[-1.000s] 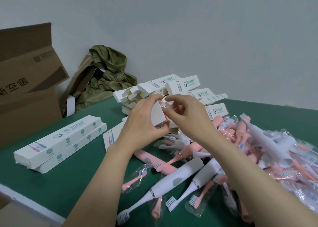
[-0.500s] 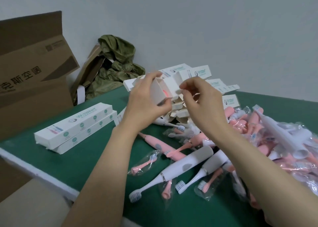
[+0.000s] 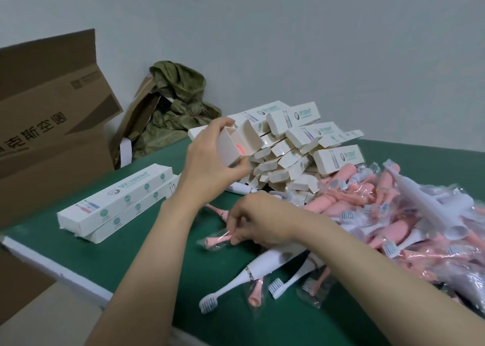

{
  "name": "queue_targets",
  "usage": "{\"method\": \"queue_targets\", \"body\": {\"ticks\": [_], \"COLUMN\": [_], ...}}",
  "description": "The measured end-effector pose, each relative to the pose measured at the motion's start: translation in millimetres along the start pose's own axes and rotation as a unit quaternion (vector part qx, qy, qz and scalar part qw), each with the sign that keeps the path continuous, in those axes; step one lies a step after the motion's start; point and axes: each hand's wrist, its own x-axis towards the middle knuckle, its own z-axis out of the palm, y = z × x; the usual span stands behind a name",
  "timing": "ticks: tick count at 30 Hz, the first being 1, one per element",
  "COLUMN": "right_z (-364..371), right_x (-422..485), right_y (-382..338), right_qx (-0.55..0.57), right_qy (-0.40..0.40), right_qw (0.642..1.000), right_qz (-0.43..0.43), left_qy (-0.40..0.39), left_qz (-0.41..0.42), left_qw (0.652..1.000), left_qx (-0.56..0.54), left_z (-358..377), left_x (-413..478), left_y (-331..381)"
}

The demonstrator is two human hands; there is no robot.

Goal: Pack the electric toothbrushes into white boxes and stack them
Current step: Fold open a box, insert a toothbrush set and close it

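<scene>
Head camera, left hand (image 3: 210, 167): raised above the table, fingers and thumb curled round an open white box (image 3: 236, 142), flap end turned toward the lens. Something pink visible inside the box, possibly a toothbrush handle; too blurred to confirm.

Right hand (image 3: 253, 222): low over the table, fingertips pinching a bagged pink brush head (image 3: 219, 240) that lies on the cloth surface just below the left wrist.

Near the right forearm: white toothbrush (image 3: 252, 272), lying flat, bristles pointing to the near edge; more white and pink pieces in clear bags beside it.

Further right: heap of bagged pink parts (image 3: 393, 214), loosely piled, with several white handles on top.

Behind both hands: pile of white boxes (image 3: 301, 151), many with end flaps open, stacked unevenly against the heap.

Left of the hands: two closed white boxes (image 3: 115, 196), one on top of the other, lying lengthwise, apart from the pile.

Green table (image 3: 86, 256), white-edged, carrying all of the above.

Far left: brown cardboard carton (image 3: 47, 125), flaps up, printed lettering. Beside it, crumpled olive cloth (image 3: 178, 96) against the pale wall (image 3: 315, 44).
</scene>
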Motion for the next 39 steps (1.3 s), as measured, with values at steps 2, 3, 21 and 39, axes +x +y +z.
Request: {"method": "queue_targets", "body": {"ticks": [2,3,21,39], "right_z": [-13,-22,-79,-74], "right_x": [-9,-14,-39,-27], "right_y": [6,9,30,23], "right_qx": [0.077,0.109,0.156,0.481], "right_qy": [0.013,0.014,0.300,0.259], "right_qw": [0.997,0.994,0.935,0.836], "right_qz": [-0.006,-0.017,0.107,0.060], "left_qy": [-0.014,-0.022,-0.056,-0.061], "left_qz": [0.010,0.012,0.048,0.050], "left_qw": [1.000,1.000,0.997,0.997], "left_qx": [0.004,0.007,0.023,0.005], "left_z": [5,7,30,33], "left_x": [1,3,-7,-8], "left_y": [-2,-3,6,14]}}
